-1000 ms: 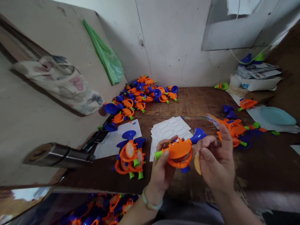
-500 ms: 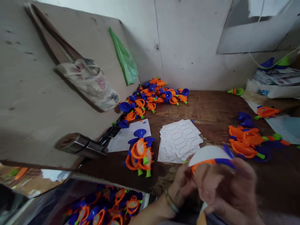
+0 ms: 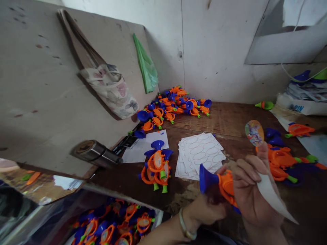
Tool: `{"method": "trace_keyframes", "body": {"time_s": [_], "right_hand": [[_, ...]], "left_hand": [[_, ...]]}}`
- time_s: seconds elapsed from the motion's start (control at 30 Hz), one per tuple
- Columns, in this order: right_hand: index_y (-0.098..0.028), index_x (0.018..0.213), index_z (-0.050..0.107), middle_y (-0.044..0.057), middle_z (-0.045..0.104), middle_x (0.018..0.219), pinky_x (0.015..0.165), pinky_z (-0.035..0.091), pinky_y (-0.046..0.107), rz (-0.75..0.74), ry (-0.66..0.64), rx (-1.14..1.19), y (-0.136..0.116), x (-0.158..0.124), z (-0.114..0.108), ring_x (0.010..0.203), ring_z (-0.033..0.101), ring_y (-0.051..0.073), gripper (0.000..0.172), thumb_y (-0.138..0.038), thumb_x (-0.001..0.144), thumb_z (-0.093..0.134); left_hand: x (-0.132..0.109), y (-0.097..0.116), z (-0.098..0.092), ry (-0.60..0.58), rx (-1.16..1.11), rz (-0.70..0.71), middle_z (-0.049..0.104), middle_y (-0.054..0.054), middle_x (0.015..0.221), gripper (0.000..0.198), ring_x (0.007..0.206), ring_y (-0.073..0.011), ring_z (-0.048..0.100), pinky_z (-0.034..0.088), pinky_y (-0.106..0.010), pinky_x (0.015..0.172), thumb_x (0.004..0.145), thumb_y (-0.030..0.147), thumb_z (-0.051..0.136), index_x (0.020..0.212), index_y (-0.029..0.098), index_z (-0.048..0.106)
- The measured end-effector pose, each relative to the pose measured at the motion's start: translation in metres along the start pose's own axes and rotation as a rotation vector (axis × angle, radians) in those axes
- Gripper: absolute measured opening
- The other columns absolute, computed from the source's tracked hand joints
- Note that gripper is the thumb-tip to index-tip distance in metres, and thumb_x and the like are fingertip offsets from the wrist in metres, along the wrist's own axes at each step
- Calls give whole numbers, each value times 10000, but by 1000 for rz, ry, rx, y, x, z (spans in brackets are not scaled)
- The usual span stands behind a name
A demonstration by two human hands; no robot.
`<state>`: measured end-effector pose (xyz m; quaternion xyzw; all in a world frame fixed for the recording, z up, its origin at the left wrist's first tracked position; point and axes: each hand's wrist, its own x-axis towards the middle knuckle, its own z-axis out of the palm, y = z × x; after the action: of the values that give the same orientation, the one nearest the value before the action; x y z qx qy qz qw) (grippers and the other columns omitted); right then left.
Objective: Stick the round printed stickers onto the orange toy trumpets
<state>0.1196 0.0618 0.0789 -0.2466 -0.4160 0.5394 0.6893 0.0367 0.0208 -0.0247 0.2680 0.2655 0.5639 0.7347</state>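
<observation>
My left hand, with a bangle at the wrist, is closed around an orange and blue toy trumpet whose blue bell points left. My right hand is beside it, its fingers curled over a white paper sheet that hangs down to the right. An oval picture sticker stands up at the tip of a raised finger of that hand. Left of the hands lies a stack of papers printed with ovals. Farther left, several assembled toy trumpets are piled together.
Many toy trumpets are heaped in the back corner, and more fill a container below the table's edge. A metal flask stands at left. Orange and blue toys lie at right, beyond my right hand.
The toy in my left hand has turned, so its blue bell now points left. My right hand has risen away from it, with the oval sticker now at its fingertip. The view has shifted slightly.
</observation>
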Motion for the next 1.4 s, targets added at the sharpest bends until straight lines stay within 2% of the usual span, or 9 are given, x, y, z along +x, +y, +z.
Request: {"method": "trace_keyframes", "body": {"time_s": [0.07, 0.17, 0.23, 0.3, 0.4, 0.53, 0.97, 1.27, 1.4], "right_hand": [[-432, 1289, 782, -68, 251, 728, 412, 264, 245, 44, -88, 40, 6, -2, 1, 539, 266, 130, 361, -469, 933, 824], [-434, 1361, 742, -63, 425, 731, 446, 398, 219, 128, -171, 1, 12, -5, -3, 551, 425, 111, 499, -453, 885, 887], [-461, 1412, 686, -60, 537, 786, 527, 513, 222, 99, -105, -65, 15, -7, -7, 617, 532, 115, 583, -382, 878, 906], [-490, 1456, 616, -66, 616, 857, 630, 592, 236, 8, -4, -164, 17, -9, -10, 711, 614, 121, 675, -279, 882, 901], [-468, 1516, 514, -70, 666, 923, 697, 632, 245, -110, 28, -324, 19, -12, -10, 791, 673, 128, 769, -166, 895, 851], [-421, 1561, 418, -53, 674, 953, 659, 645, 238, -168, -34, -423, 21, -17, -7, 813, 699, 138, 801, -112, 919, 783], [-409, 1574, 386, -44, 656, 977, 664, 655, 243, -241, -33, -519, 26, -21, -1, 817, 702, 139, 805, -125, 928, 773], [-447, 1582, 395, -51, 632, 977, 637, 632, 209, -289, -49, -535, 29, -20, -2, 820, 674, 130, 815, -76, 944, 742], [-476, 1606, 383, -47, 616, 983, 630, 630, 201, -331, -64, -561, 31, -19, -4, 830, 663, 132, 882, -45, 925, 741]], "left_hand": [[-5, 10, -5, -2, -20, 76, 788, -92, 1098, 778, 1109, -352, 742, 581, -466, 1034, 462, 403, 1097, 1145, 219, 771], [-8, 22, -12, 74, -63, 176, 755, -65, 1181, 629, 1118, -266, 731, 572, -380, 1032, 659, 418, 1029, 1178, 250, 717], [-9, 32, -14, 142, -65, 245, 737, -54, 1290, 571, 1177, -242, 718, 559, -364, 1071, 732, 385, 995, 1203, 281, 689], [-10, 41, -15, 179, -51, 327, 695, -62, 1450, 589, 1282, -262, 698, 547, -399, 1128, 773, 355, 975, 1276, 318, 670], [-13, 54, -15, 124, 28, 408, 613, -81, 1605, 668, 1382, -314, 672, 540, -457, 1169, 809, 345, 957, 1399, 364, 645], [-18, 60, -10, 82, 157, 459, 614, -80, 1617, 585, 1392, -333, 675, 536, -480, 1186, 834, 385, 946, 1355, 357, 681], [-14, 62, -2, 187, 380, 569, 638, -110, 1538, 516, 1451, -373, 615, 477, -562, 1234, 824, 496, 945, 1222, 312, 674], [-9, 54, -7, 147, 424, 678, 655, -76, 1546, 413, 1443, -318, 645, 543, -482, 1197, 944, 397, 854, 1314, 334, 684], [-7, 53, -8, 128, 407, 717, 646, -60, 1567, 394, 1397, -284, 689, 569, -427, 1169, 970, 370, 830, 1337, 349, 689]]}}
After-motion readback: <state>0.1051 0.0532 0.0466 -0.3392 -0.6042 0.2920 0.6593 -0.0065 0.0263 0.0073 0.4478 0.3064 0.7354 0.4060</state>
